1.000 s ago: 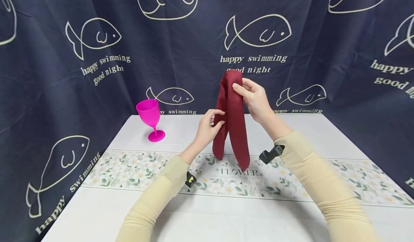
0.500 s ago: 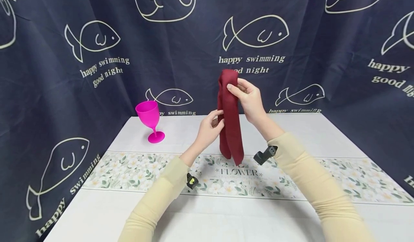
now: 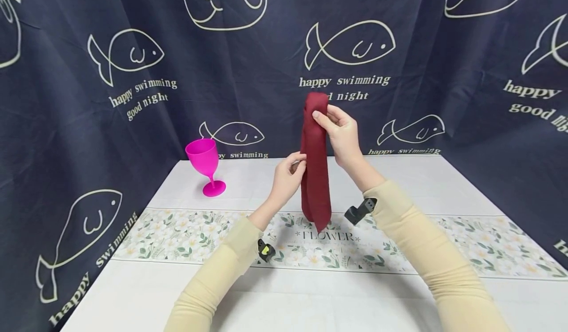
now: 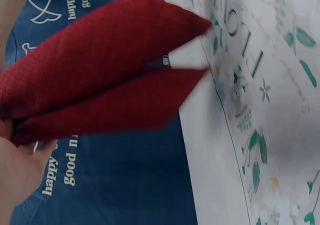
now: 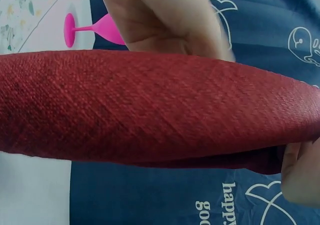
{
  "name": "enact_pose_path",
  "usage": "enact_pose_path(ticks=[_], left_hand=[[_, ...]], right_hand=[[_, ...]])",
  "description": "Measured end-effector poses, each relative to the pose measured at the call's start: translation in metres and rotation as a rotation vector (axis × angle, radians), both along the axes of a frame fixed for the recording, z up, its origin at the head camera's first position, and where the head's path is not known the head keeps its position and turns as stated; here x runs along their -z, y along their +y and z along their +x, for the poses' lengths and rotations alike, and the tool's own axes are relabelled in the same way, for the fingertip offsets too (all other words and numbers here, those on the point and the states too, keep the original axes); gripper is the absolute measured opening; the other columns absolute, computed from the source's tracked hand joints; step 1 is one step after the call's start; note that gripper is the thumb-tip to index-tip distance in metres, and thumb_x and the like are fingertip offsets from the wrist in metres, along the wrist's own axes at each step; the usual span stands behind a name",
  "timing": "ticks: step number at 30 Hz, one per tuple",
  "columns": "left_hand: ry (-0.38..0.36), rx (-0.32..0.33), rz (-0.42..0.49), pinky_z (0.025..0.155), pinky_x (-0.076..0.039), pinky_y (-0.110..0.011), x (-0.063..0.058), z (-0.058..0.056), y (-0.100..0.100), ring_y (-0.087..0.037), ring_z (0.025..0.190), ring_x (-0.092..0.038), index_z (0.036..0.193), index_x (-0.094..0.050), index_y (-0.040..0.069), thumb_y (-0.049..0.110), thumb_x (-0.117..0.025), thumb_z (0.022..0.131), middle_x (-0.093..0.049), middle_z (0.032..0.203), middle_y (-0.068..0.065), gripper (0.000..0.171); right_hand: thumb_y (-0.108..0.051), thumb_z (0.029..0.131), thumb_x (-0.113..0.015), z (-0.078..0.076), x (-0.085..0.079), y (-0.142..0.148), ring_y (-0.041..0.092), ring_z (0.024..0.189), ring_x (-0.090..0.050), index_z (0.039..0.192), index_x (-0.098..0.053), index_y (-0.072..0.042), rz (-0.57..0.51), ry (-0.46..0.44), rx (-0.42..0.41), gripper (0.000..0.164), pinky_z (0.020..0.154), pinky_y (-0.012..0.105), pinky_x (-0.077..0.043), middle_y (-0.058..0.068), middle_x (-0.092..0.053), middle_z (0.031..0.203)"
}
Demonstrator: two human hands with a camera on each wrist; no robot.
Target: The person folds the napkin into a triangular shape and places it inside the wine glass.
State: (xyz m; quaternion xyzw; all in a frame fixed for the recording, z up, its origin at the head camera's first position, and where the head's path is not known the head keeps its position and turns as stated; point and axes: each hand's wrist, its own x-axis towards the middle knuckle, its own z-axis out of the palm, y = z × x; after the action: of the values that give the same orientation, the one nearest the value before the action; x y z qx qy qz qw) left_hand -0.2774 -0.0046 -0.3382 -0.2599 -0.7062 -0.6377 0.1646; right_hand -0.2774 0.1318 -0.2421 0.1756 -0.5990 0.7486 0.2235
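A dark red cloth, folded into a long band with pointed lower ends, hangs upright over the table, doubled over at its top. Near that upper fold my right hand pinches it, thumb on the front face and fingers behind. Lower down, my left hand has thumb and fingers closed at the band's left edge. The two pointed tails of the cloth lie slightly apart in the left wrist view. In the right wrist view the cloth hides the left fingertips.
A bright pink goblet stands at the back left of the white table. A floral printed strip crosses the table. Behind hangs a dark blue curtain with fish drawings.
The cloth's two tails, spread apart a second ago, now hang close together, almost overlapping. My right hand has shifted slightly left with the cloth; my left hand stays at its left edge.
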Motion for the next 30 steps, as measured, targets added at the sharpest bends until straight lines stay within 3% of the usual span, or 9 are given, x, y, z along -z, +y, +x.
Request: enact_pose_path(ticks=[2,5,8,11,14,21,24,28,30], left_hand=[[0.002,-0.001,-0.019,0.087,-0.051,-0.023,0.000,0.001,0.000,-0.021,0.106,-0.063,0.114,-0.063,-0.006,0.009,-0.053,0.094,-0.057,0.128,-0.019,0.027],[-0.011,0.041,-0.044,0.096,-0.048,-0.029,-0.001,0.005,0.000,-0.026,0.117,-0.057,0.119,-0.061,-0.004,0.016,-0.057,0.092,-0.054,0.132,-0.017,0.034],[0.019,0.056,-0.098,0.094,-0.049,-0.029,-0.001,0.006,0.003,-0.022,0.112,-0.060,0.120,-0.062,0.002,0.021,-0.067,0.086,-0.054,0.132,-0.012,0.039],[0.085,0.024,-0.146,0.088,-0.053,-0.027,-0.001,0.005,0.007,-0.018,0.102,-0.064,0.116,-0.064,0.006,0.023,-0.074,0.081,-0.058,0.126,-0.008,0.041],[0.116,0.001,-0.136,0.081,-0.056,-0.030,-0.002,0.004,0.009,-0.023,0.094,-0.067,0.113,-0.065,0.002,0.016,-0.074,0.081,-0.061,0.120,-0.012,0.036],[0.130,-0.031,-0.147,0.074,-0.057,-0.031,-0.022,0.026,0.002,-0.030,0.092,-0.067,0.109,-0.065,-0.006,0.004,-0.067,0.084,-0.064,0.113,-0.020,0.026],[0.120,-0.047,-0.146,0.077,-0.057,-0.032,-0.023,0.028,0.000,-0.030,0.095,-0.066,0.106,-0.066,-0.007,0.003,-0.066,0.085,-0.064,0.112,-0.021,0.023],[0.095,-0.055,-0.125,0.079,-0.057,-0.036,-0.012,0.017,0.000,-0.030,0.101,-0.064,0.101,-0.069,-0.007,0.004,-0.067,0.084,-0.064,0.115,-0.019,0.020],[0.091,-0.052,-0.113,0.079,-0.056,-0.036,-0.004,0.009,0.000,-0.029,0.102,-0.064,0.100,-0.070,-0.006,0.005,-0.068,0.084,-0.064,0.116,-0.018,0.020]], right_hand=[[-0.011,0.084,-0.069,-0.001,0.000,0.000,0.007,0.080,-0.065,0.107,-0.068,-0.006,-0.018,0.002,0.014,0.023,0.073,0.019,-0.051,-0.006,-0.070,0.092],[-0.012,0.084,-0.070,-0.002,0.000,-0.001,0.006,0.078,-0.065,0.107,-0.069,-0.006,-0.022,0.001,0.050,0.024,0.071,0.018,-0.051,-0.006,-0.071,0.091],[-0.012,0.084,-0.070,-0.002,0.001,-0.001,0.007,0.078,-0.065,0.108,-0.068,-0.007,-0.019,-0.004,0.083,0.025,0.068,0.018,-0.051,-0.006,-0.070,0.090],[-0.013,0.084,-0.070,-0.002,0.001,-0.002,0.007,0.078,-0.064,0.109,-0.068,-0.007,-0.014,-0.009,0.100,0.026,0.068,0.018,-0.051,-0.006,-0.070,0.090],[-0.013,0.083,-0.070,-0.003,0.001,-0.002,0.008,0.079,-0.065,0.109,-0.068,-0.007,-0.009,-0.022,0.086,0.027,0.070,0.019,-0.052,-0.005,-0.070,0.092],[-0.016,0.085,-0.069,-0.004,0.000,0.008,0.008,0.082,-0.065,0.110,-0.066,-0.006,0.056,-0.066,-0.033,0.027,0.079,0.021,-0.049,-0.006,-0.071,0.091],[-0.018,0.086,-0.068,-0.004,-0.003,0.014,0.010,0.080,-0.065,0.106,-0.068,-0.008,0.112,-0.093,-0.095,0.022,0.081,0.022,-0.048,-0.005,-0.070,0.087],[-0.028,0.088,-0.065,-0.003,-0.009,0.021,0.012,0.078,-0.062,0.094,-0.070,-0.011,0.232,-0.132,-0.071,0.018,0.083,0.027,-0.047,-0.005,-0.068,0.082],[-0.034,0.088,-0.064,-0.003,-0.012,0.024,0.013,0.087,-0.058,0.095,-0.070,-0.011,0.308,-0.165,-0.026,0.025,0.087,0.031,-0.044,-0.006,-0.064,0.090]])
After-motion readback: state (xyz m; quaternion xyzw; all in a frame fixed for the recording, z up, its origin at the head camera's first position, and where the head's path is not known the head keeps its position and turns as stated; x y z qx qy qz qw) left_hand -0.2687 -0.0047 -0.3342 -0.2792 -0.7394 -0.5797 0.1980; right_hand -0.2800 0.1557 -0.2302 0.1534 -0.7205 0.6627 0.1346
